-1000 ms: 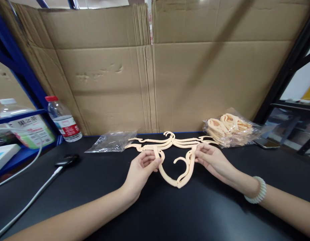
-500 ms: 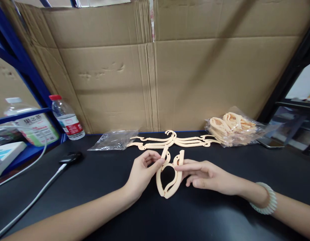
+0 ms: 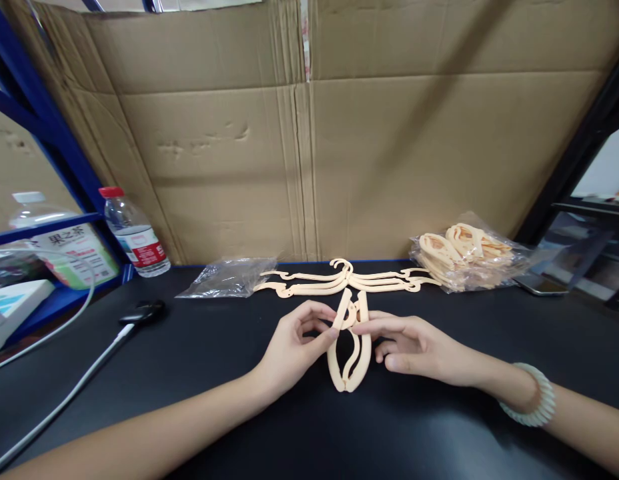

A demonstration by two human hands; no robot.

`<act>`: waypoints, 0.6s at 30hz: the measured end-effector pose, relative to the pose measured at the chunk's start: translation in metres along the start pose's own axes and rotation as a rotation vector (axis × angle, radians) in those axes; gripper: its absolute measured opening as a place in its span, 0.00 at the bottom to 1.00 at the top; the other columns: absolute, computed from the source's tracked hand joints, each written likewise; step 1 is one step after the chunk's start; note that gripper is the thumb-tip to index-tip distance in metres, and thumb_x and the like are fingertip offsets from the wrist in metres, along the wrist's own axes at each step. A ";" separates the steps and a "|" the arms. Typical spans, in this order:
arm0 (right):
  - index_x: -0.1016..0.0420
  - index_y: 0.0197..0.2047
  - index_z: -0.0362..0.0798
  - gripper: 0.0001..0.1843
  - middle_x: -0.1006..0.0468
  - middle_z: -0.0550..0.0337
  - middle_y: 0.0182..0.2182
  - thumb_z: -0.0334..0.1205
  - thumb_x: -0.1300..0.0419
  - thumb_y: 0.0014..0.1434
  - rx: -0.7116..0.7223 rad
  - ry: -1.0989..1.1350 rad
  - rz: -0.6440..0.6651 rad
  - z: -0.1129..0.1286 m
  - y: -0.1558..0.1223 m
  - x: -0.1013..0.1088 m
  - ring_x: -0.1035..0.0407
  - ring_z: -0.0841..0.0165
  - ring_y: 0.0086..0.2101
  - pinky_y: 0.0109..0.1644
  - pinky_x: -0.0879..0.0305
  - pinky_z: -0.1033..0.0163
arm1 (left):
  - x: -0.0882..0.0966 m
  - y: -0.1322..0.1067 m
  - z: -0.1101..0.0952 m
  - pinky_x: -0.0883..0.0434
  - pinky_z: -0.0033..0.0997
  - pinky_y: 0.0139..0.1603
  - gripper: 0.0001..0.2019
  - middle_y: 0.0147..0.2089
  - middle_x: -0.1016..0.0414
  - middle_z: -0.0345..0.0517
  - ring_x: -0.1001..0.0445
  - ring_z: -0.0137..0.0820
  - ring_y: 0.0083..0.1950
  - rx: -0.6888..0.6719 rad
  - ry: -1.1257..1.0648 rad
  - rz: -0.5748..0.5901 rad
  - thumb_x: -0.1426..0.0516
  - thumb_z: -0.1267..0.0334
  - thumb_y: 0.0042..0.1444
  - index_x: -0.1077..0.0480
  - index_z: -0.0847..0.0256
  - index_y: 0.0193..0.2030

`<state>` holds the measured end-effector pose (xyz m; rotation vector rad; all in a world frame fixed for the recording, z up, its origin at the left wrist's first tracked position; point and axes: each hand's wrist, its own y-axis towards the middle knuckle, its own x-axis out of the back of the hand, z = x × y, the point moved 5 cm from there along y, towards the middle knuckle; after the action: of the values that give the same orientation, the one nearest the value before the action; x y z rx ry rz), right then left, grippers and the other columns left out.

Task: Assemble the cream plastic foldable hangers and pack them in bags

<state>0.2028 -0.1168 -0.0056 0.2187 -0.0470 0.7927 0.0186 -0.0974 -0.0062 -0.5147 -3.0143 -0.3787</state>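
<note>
A cream plastic folding hanger (image 3: 361,363) is held folded above the black table, its two arms bent up and its pivot joint at the bottom. My left hand (image 3: 303,347) pinches its left arm between thumb and fingers. On the other side, my right hand (image 3: 422,350) has its fingers around the right arm, with the index finger across the front and the thumb held apart. Just beyond, a few unfolded hangers (image 3: 309,289) of the same kind lie stacked with their hooks to the back.
At the back right lies a clear bag of folded hangers (image 3: 462,257), beside a phone (image 3: 542,285). A flat plastic bag (image 3: 219,279) rests back left, near a red-capped water bottle (image 3: 139,243). A black adapter (image 3: 143,312) with a white cable (image 3: 64,403) lies left. Cardboard (image 3: 229,160) stands behind.
The two arms of the hanger have swung closer together, narrowing the gap between their upper ends. My left hand has moved right with its arm; my right hand has barely moved.
</note>
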 end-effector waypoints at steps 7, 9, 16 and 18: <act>0.31 0.52 0.51 0.17 0.32 0.54 0.49 0.45 0.40 0.61 0.054 -0.143 -0.063 0.004 -0.002 0.003 0.36 0.63 0.50 0.55 0.37 0.55 | 0.001 -0.001 0.002 0.29 0.30 0.35 0.11 0.39 0.27 0.45 0.27 0.30 0.35 0.051 0.051 -0.041 0.37 0.61 0.52 0.32 0.62 0.38; 0.32 0.52 0.52 0.16 0.31 0.55 0.49 0.45 0.42 0.62 0.054 -0.213 -0.046 0.007 -0.003 0.000 0.36 0.63 0.52 0.58 0.40 0.54 | -0.002 -0.002 0.001 0.28 0.31 0.36 0.11 0.39 0.26 0.46 0.25 0.32 0.36 0.057 0.068 -0.002 0.37 0.60 0.52 0.31 0.62 0.38; 0.41 0.64 0.54 0.25 0.37 0.52 0.62 0.47 0.46 0.65 -0.001 -0.510 -0.018 0.009 -0.005 0.006 0.43 0.60 0.61 0.66 0.49 0.47 | -0.005 -0.005 -0.009 0.31 0.40 0.56 0.09 0.47 0.22 0.47 0.25 0.39 0.51 -0.064 0.306 0.029 0.42 0.63 0.57 0.26 0.57 0.45; 0.48 0.68 0.54 0.30 0.45 0.52 0.66 0.48 0.47 0.66 -0.020 -0.623 -0.008 0.004 -0.007 0.013 0.50 0.60 0.65 0.67 0.53 0.46 | -0.005 -0.006 -0.009 0.32 0.42 0.57 0.11 0.48 0.22 0.45 0.26 0.40 0.52 -0.060 0.410 0.029 0.43 0.64 0.57 0.26 0.55 0.47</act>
<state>0.2175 -0.1136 -0.0010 0.4399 -0.6405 0.6911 0.0213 -0.1062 0.0006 -0.4228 -2.6056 -0.5049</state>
